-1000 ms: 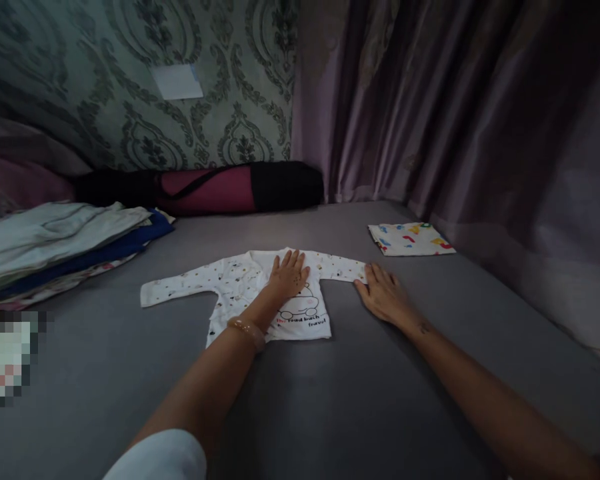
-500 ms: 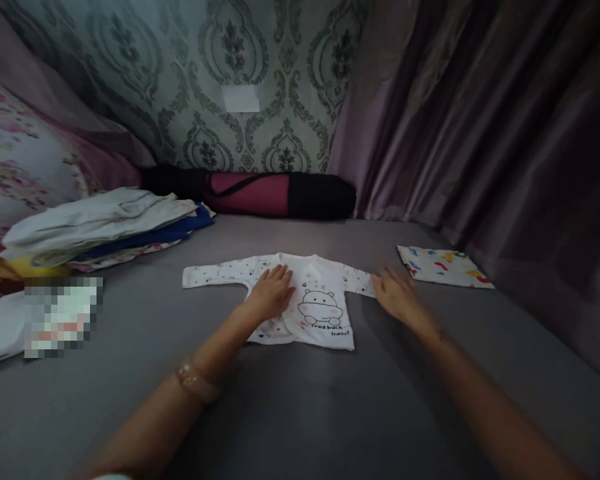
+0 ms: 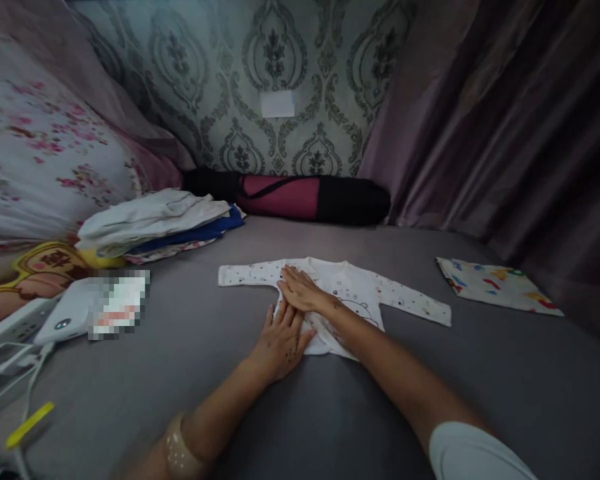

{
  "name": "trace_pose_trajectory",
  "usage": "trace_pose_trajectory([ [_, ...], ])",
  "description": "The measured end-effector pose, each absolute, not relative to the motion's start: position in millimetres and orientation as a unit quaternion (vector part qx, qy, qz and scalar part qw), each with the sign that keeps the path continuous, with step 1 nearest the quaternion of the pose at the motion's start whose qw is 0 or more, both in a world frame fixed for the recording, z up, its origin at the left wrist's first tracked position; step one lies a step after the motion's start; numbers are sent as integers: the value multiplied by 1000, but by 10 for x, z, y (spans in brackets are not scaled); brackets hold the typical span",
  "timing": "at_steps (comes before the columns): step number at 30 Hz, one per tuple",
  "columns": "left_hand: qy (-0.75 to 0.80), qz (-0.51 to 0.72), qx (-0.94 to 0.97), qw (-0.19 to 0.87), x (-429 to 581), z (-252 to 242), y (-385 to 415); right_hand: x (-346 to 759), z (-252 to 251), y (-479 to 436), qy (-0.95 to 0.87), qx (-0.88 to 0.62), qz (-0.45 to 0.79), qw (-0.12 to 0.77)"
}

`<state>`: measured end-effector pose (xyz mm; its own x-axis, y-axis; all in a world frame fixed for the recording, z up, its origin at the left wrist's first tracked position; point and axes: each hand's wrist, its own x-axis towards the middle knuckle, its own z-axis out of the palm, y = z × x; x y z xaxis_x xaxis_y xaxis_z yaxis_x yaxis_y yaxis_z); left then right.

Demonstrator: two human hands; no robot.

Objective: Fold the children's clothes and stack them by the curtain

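On the grey bed sheet (image 3: 330, 413), mid-frame, one white baby shirt (image 3: 360, 290) lies flat, both sleeves spread outward. Bare sheet surrounds it on the near side and between it and one folded printed cloth (image 3: 497, 285) to the right. Right hand (image 3: 303, 292) rests flat, fingers extended, on the shirt's left part, gripping nothing. Left hand (image 3: 281, 339) lies flat at the lower left hem, fingers open. One clothes pile (image 3: 155, 220) sits far left.

A grey bed (image 3: 330, 427) carries a white baby shirt (image 3: 360, 290) at its middle; right of the shirt lies a folded printed cloth (image 3: 497, 285), left of it stacked clothes (image 3: 155, 223), behind it a rolled mat (image 3: 300, 198).
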<state>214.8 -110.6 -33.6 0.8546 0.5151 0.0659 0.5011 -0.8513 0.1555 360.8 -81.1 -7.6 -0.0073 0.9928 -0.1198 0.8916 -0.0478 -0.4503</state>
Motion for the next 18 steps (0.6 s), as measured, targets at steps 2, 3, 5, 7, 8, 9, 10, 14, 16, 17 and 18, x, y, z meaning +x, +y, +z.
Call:
trace_pose_trajectory([
  [2,265,48,960,75,2136,-344,-1106,3639,-103,-791,-672,-705,201,107],
  [3,267,46,959,79,2129,-355,-1107,3669,-115,-787,-669,-711,195,98],
  [5,273,44,957,87,2117,-383,-1114,3746,-140,-780,-662,-725,172,80],
  [7,278,41,955,92,2106,-412,-1127,3821,-172,-769,-660,-735,141,63],
  [8,279,40,955,95,2102,-422,-1134,3851,-191,-763,-660,-738,126,59],
  [9,278,38,955,100,2099,-429,-1143,3874,-212,-758,-660,-740,115,58],
  [10,277,35,954,106,2098,-429,-1151,3888,-234,-755,-660,-741,106,59],
  [14,278,21,947,160,2110,-330,-1134,3884,-314,-753,-660,-743,88,70],
  [16,283,26,934,216,2107,-209,-1057,3878,-335,-747,-655,-747,81,77],
  [17,289,40,923,251,2095,-138,-996,3880,-337,-742,-653,-749,80,81],
  [18,298,71,909,283,2072,-67,-921,3885,-331,-738,-651,-750,81,87],
])
